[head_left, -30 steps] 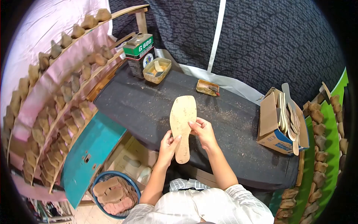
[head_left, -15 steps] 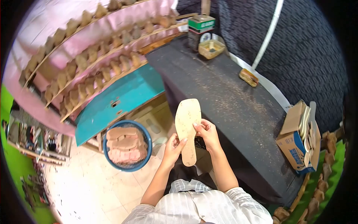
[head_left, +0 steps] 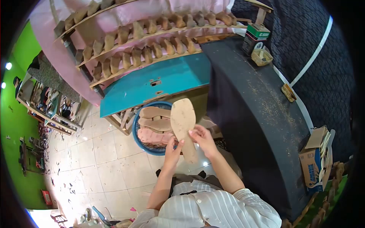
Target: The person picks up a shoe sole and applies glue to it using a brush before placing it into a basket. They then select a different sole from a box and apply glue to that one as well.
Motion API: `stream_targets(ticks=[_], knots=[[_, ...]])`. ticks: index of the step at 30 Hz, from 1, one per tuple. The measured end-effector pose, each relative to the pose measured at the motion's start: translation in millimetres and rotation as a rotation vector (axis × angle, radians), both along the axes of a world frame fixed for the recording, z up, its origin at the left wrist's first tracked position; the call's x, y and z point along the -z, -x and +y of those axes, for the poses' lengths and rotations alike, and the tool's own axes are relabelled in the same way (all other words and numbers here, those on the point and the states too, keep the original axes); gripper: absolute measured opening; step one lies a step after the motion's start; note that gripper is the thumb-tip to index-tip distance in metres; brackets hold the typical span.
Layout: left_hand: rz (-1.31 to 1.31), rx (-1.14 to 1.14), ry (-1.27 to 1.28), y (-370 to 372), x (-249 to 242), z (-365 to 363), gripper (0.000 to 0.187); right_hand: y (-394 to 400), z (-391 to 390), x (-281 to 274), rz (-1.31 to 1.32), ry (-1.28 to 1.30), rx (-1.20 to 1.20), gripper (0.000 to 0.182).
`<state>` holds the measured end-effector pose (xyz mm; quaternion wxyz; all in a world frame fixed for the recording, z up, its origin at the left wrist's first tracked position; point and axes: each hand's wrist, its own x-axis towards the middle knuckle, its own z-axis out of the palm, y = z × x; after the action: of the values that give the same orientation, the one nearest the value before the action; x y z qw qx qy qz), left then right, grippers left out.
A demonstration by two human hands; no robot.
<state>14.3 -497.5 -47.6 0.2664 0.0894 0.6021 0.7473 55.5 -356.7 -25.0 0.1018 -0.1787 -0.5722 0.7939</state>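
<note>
Both hands hold a flat tan insole [head_left: 183, 116] in front of my body, its wide end pointing away from me. The thumb and fingers of my left hand [head_left: 172, 155] pinch its left edge at the narrow middle. From the other side, my right hand [head_left: 205, 142] grips the right edge slightly higher up, thumb on the upper face. Small dark specks mark the insole. Beyond my left hand stands a blue basket [head_left: 135, 133] on the floor, holding stacked tan insoles [head_left: 155, 124] and pinkish ones [head_left: 152, 136]. The held insole overlaps the basket's right side in view.
To the right runs a black-covered table [head_left: 251, 95] scattered with crumbs. On it are a green-topped can [head_left: 256, 36], a plastic tub [head_left: 261, 57], a small yellowish block [head_left: 289, 92] and a cardboard box [head_left: 313, 163] of flat pieces. Shoe lasts [head_left: 146, 55] line shelves above a teal bench [head_left: 152, 85].
The view has turned left, so the table, shelves and basket appear farther right. Both hands keep their grip on the insole, which now leans slightly left and overlaps the basket.
</note>
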Motion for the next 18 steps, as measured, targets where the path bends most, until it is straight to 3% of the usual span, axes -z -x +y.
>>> stream_targets(ticks=[3,7,12,18], knots=[[0.086,-0.114,0.048,32.2,14.5,-53.8,0.031,22.5,-54.2,24.3,-0.021,-0.030,-0.134,0.029],[-0.038,-0.176,0.106,76.5,11.0,-125.1,0.034,57.6,-127.1,47.4,-0.064,-0.028,-0.265,0.028],[-0.058,-0.104,0.168,122.1,35.4,-182.2,0.047,97.0,-187.3,77.5,-0.078,-0.036,-0.192,0.030],[-0.154,-0.081,0.195,160.8,78.1,-196.1,0.055,126.5,-205.1,120.5,-0.154,-0.083,-0.073,0.031]])
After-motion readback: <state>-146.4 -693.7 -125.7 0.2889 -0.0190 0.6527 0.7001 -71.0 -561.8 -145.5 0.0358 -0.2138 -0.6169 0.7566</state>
